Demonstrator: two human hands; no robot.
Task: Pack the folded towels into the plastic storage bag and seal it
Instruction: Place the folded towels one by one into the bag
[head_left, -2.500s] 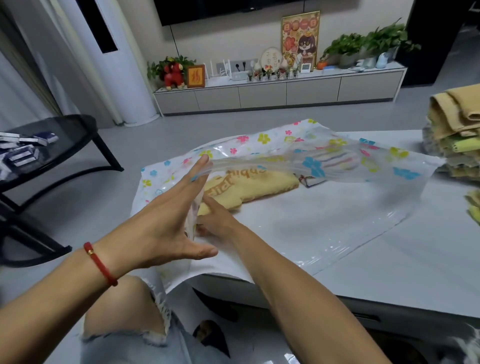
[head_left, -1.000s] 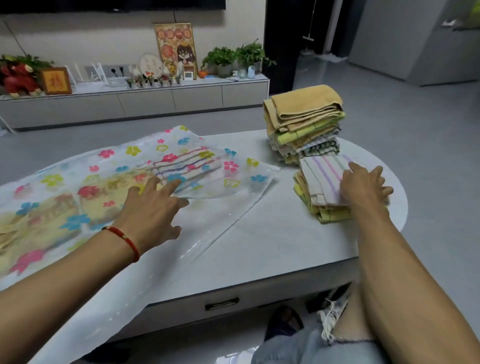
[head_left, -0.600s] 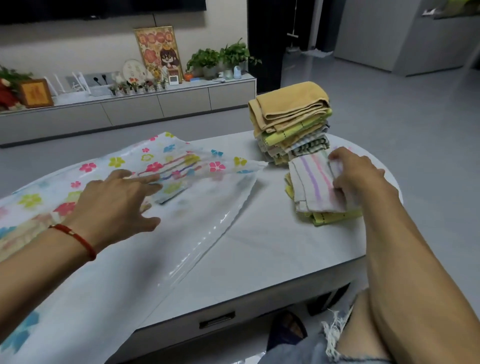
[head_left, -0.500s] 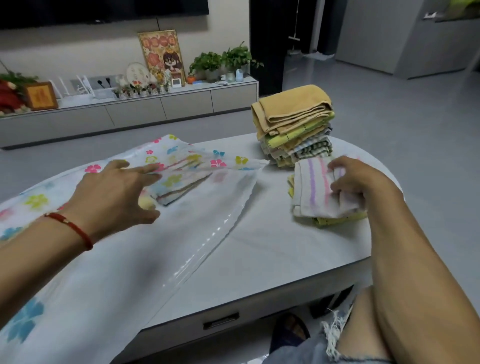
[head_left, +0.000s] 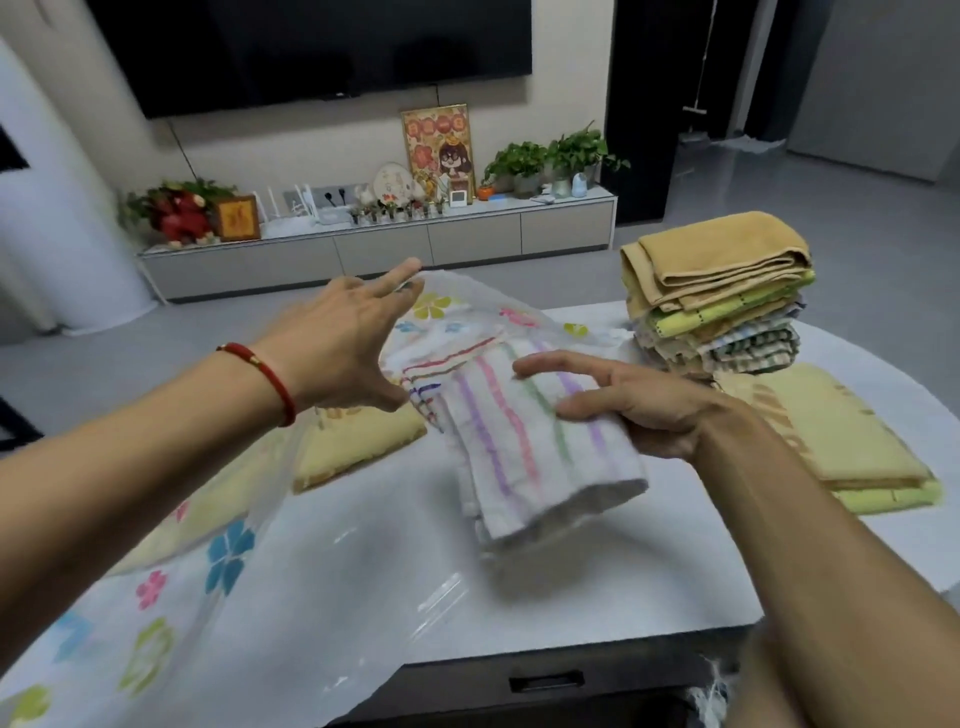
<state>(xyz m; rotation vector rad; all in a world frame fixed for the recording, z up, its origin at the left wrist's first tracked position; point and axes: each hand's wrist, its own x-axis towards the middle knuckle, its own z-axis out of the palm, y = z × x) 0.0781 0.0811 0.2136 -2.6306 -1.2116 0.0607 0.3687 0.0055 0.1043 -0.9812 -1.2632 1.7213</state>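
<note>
A clear plastic storage bag (head_left: 228, 556) printed with coloured flowers lies across the left of the white table (head_left: 675, 551), its mouth facing right. Inside it lie a folded yellow towel (head_left: 358, 447) and a striped towel (head_left: 441, 364). My left hand (head_left: 337, 348) reaches over the bag with straight fingers, touching its raised upper layer near the mouth. My right hand (head_left: 639, 410) grips a folded white towel with coloured stripes (head_left: 524, 452), held above the table at the bag's mouth. A tall stack of folded towels (head_left: 717, 296) and a low yellow pile (head_left: 831, 436) sit at the right.
The table's front edge with a drawer handle (head_left: 545, 680) runs just below my arms. Behind the table there is grey floor, then a low TV cabinet (head_left: 384, 249) with plants and ornaments under a wall screen. My knee in torn jeans (head_left: 717, 696) is at bottom right.
My right hand has picked the striped towel off the low pile and carried it left to the bag's mouth. My left hand has risen from the bag, lifting its upper layer.
</note>
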